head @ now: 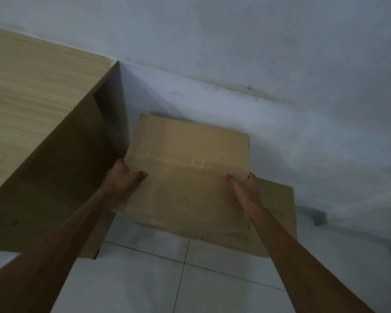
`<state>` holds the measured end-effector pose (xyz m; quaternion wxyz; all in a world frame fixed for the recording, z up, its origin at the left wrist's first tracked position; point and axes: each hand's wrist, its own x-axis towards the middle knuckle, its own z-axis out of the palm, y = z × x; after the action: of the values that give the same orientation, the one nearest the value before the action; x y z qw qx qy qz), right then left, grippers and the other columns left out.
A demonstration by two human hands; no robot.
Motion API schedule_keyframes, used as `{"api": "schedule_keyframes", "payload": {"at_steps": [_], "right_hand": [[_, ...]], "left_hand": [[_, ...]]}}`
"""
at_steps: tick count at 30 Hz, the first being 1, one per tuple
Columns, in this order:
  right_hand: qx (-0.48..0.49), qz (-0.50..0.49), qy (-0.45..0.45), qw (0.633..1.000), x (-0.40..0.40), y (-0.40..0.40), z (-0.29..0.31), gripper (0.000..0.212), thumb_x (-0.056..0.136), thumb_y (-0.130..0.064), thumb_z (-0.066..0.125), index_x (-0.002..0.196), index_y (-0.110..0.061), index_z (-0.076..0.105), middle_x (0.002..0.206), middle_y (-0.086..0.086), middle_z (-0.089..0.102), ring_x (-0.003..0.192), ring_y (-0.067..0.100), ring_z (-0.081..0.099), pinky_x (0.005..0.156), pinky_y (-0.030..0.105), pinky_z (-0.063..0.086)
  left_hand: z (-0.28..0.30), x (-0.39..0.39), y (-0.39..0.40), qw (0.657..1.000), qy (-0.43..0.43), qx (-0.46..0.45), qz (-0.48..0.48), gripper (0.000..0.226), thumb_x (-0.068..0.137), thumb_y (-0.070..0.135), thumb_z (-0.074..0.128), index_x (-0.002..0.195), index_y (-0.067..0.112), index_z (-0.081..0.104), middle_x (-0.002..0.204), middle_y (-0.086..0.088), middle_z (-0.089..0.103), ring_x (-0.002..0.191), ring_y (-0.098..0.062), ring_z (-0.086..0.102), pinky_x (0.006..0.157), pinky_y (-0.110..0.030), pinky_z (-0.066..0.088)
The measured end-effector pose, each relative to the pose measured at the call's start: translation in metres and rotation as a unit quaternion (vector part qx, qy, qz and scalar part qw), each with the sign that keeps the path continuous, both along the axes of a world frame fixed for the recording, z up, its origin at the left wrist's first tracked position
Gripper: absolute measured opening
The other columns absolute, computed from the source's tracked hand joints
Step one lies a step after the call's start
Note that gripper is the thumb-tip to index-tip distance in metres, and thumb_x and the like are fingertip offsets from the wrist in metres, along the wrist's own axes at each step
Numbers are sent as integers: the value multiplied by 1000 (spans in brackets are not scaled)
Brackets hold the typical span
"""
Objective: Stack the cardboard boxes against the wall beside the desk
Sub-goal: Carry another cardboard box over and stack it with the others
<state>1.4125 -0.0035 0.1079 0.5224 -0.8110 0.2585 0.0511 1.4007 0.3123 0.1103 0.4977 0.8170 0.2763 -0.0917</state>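
A brown cardboard box (187, 168) with clear tape across its top is held between both my hands, close to the pale wall (257, 53). My left hand (124, 177) grips its left side, thumb on top. My right hand (244, 190) grips its right front corner. Beneath it lies a larger cardboard box (278, 213) on the floor, sticking out at the right and front. Whether the upper box rests on the lower one or hovers just above it I cannot tell. The wooden desk (32, 105) stands directly to the left of the boxes.
The desk's side panel (61, 188) reaches down to the floor just left of my left hand. White floor tiles (190, 279) lie in front of the boxes. The wall runs on to the right behind them.
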Motion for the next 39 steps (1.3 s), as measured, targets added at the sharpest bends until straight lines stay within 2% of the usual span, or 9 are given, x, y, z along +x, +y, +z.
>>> {"api": "schedule_keyframes", "payload": {"at_steps": [2,7,12,14,16,19,23,29,39], "right_hand": [[-12,3,23,1000,15,-1,-5,97,77,-54,76,152,-16,29,154,4,39,138,29,41,106,39,38],[-32,3,42,999,39,-5,-14,93,66,-53,82,143,-19,41,138,3,55,118,29,57,97,43,51],[-46,-1,39,998,38,-5,-17,81,76,-38,81,140,-15,39,134,4,55,117,28,56,90,34,46],[-44,1,43,998,38,-5,-15,81,76,-39,82,140,-14,39,135,6,55,118,29,55,90,35,45],[-42,7,52,998,36,-5,-13,82,76,-39,81,141,-13,37,137,7,53,120,29,54,91,35,44],[-76,15,60,995,32,-2,-8,90,78,-43,79,146,-9,31,144,10,47,127,31,50,97,37,44],[-149,29,46,987,14,1,4,83,85,-39,71,147,-6,28,146,16,43,130,36,47,104,46,45],[-188,87,24,978,-36,1,26,72,90,-38,66,143,-4,31,145,17,41,128,36,48,100,43,46],[-166,194,38,966,-174,-1,63,79,95,-42,59,152,-5,19,155,17,28,138,33,38,106,37,37]], "left_hand": [[-5,11,2,1000,-5,-28,6,67,75,31,81,132,12,51,126,-11,61,104,-28,60,89,-40,50],[-14,35,9,999,-2,-34,13,77,69,37,84,134,15,50,126,-7,61,111,-31,60,98,-47,50],[-15,37,10,1000,-6,-25,2,81,65,42,85,134,17,50,128,-9,61,115,-31,59,100,-49,48],[-14,33,8,1000,-12,-1,-15,85,65,49,82,136,18,47,132,-10,59,120,-33,57,102,-47,46],[-9,28,3,997,-21,61,-45,78,78,41,76,142,14,39,139,-13,53,126,-36,51,105,-46,42],[-4,18,-4,980,-80,164,-84,72,83,37,70,141,11,37,139,-16,49,126,-38,48,104,-47,42],[3,-13,-13,964,-95,211,-132,72,84,35,68,142,7,35,140,-18,47,126,-39,47,104,-49,40],[20,-81,-25,960,-127,222,-114,63,90,29,64,144,11,37,143,-12,49,128,-34,49,105,-53,41],[41,-226,-46,960,-106,227,-123,62,90,44,60,141,14,40,139,-7,53,123,-26,53,103,-49,44]]}}
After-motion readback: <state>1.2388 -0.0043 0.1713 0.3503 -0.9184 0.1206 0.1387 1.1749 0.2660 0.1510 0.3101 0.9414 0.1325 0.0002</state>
